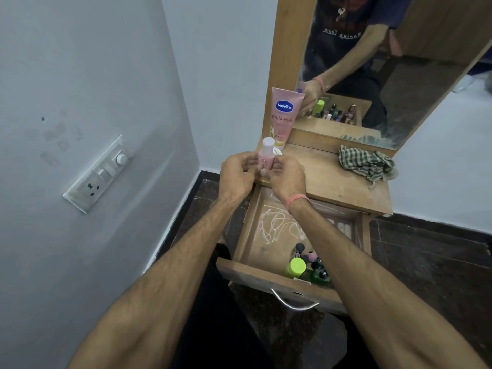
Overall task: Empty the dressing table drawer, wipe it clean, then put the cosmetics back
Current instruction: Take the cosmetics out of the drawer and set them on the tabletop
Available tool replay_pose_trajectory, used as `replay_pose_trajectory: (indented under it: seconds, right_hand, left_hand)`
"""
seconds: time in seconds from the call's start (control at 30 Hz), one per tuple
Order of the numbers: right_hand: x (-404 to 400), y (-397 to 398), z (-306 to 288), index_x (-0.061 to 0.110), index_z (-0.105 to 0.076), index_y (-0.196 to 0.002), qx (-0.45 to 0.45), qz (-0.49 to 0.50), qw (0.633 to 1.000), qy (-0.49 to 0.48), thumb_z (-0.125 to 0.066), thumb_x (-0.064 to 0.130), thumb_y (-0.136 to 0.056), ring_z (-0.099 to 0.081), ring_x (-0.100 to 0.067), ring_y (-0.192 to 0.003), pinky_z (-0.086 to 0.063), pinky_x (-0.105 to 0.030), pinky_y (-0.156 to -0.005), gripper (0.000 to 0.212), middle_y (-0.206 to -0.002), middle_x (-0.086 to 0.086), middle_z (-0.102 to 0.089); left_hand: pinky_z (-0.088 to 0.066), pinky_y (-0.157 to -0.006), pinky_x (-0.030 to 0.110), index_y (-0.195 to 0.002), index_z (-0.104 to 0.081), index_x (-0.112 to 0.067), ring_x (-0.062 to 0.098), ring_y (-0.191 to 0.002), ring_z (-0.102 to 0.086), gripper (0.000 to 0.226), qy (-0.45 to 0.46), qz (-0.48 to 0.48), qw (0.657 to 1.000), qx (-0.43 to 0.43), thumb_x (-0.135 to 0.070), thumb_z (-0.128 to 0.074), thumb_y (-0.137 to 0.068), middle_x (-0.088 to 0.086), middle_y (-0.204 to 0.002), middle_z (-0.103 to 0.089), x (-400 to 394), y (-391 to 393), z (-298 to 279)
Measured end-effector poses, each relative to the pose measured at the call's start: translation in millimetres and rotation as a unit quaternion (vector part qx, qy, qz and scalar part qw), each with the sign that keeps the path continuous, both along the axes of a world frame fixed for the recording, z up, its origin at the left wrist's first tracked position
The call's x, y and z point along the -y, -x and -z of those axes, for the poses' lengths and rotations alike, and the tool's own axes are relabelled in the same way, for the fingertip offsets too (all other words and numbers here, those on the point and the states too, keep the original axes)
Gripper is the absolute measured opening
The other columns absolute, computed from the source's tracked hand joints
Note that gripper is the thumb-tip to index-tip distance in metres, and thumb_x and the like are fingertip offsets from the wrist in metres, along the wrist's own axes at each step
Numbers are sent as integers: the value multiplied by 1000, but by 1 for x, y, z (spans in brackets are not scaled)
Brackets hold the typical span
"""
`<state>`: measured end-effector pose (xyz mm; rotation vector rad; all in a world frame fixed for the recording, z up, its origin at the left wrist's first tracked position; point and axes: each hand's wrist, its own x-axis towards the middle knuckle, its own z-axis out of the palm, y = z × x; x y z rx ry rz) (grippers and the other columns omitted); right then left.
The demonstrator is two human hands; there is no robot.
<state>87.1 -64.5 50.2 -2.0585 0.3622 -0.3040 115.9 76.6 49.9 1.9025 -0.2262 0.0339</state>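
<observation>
A small pink bottle (266, 155) with a pale cap stands upright over the left edge of the wooden dressing table top (327, 179). My left hand (235, 175) and my right hand (286, 177) both pinch it from either side. Below them the drawer (255, 274) is pulled open. White scribble marks cover its floor. Several small bottles, one with a lime-green cap (296, 266), crowd its front right corner, partly hidden by my right forearm. A pink Vaseline tube (283, 113) stands on its cap behind the pink bottle.
A checked cloth (367, 162) lies crumpled on the right of the table top, under the mirror (372, 62). A wall with a switch panel (99, 173) is close on the left. Dark floor tiles surround the table. The drawer's metal handle (292, 302) juts toward me.
</observation>
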Motion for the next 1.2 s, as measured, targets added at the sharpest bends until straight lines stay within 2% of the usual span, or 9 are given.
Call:
replay_pose_trajectory:
  seconds: [0.23,0.33,0.5,0.6,0.77,0.83,1.03,1.13,1.2]
  right_hand:
    - [9,3,-2,15,-81,-108,-16,-13,1000,-6,-89,4,-82,-78,-3,-85,-65,-29,-89,30,-91,7,-81]
    - [20,18,-6,16,-78,-112,-29,-9,1000,3,-86,3,-84,-76,-6,-91,-64,-27,-90,32,-98,6,-78]
    - [46,74,-8,20,-79,-97,-54,-70,995,37,-83,3,-86,-78,-12,-88,-65,-29,-86,21,-92,3,-80]
    - [64,110,-12,23,-79,-94,-131,-164,972,103,-79,2,-91,-78,-11,-87,-65,-32,-87,21,-90,3,-80]
    - [74,145,-24,25,-81,-96,-227,-235,925,193,-76,4,-90,-78,-7,-85,-66,-37,-86,23,-87,5,-82]
    - [75,156,-27,26,-80,-94,-241,-261,911,209,-76,4,-88,-78,-5,-79,-67,-37,-80,24,-84,5,-81]
    - [72,171,-18,26,-79,-103,-241,-286,893,250,-89,11,-82,-73,-4,-92,-57,-20,-83,28,-93,14,-77]
    - [71,174,-11,31,-77,-103,-226,-266,899,264,-81,5,-86,-70,-2,-92,-48,-11,-74,31,-94,16,-74]
    - [70,173,-6,36,-73,-101,-221,-252,902,272,-79,5,-88,-69,-2,-92,-51,-15,-76,35,-96,16,-73]
  left_hand:
    - [-68,-93,46,-128,-80,-14,12,-106,-80,34,20,-16,998,-59,-12,-87,-95,-5,-116,-83,-8,-5,11]
    - [-68,-85,36,-134,-75,-15,10,-97,-80,53,13,-54,997,-57,-24,-96,-86,-6,-122,-80,-17,10,9]
    - [-65,-80,27,-114,-69,-25,2,-72,-68,41,32,-37,997,-67,-15,-95,-85,-6,-102,-76,-23,63,12]
    - [-58,-76,26,-107,-74,-29,-3,-76,-65,25,-37,89,991,-91,-25,-92,-89,-11,-94,-75,-21,100,10]
    - [-56,-85,21,-102,-81,-30,-10,-90,-71,22,-181,294,928,-139,-38,-95,-87,-14,-99,-79,-5,146,5]
    - [-61,-92,27,-97,-81,-34,-4,-92,-74,25,-227,291,920,-136,-45,-97,-82,-17,-96,-80,2,157,4]
    - [-61,-87,36,-88,-69,-33,6,-87,-69,41,-356,203,909,-76,-61,-95,-76,-16,-89,-72,19,173,3]
    - [-56,-82,35,-95,-62,-34,12,-91,-67,51,-412,162,895,-48,-74,-87,-76,-15,-93,-69,28,180,4]
    - [-56,-85,36,-104,-64,-33,14,-95,-66,53,-430,149,889,-43,-75,-84,-78,-13,-99,-69,31,183,5]
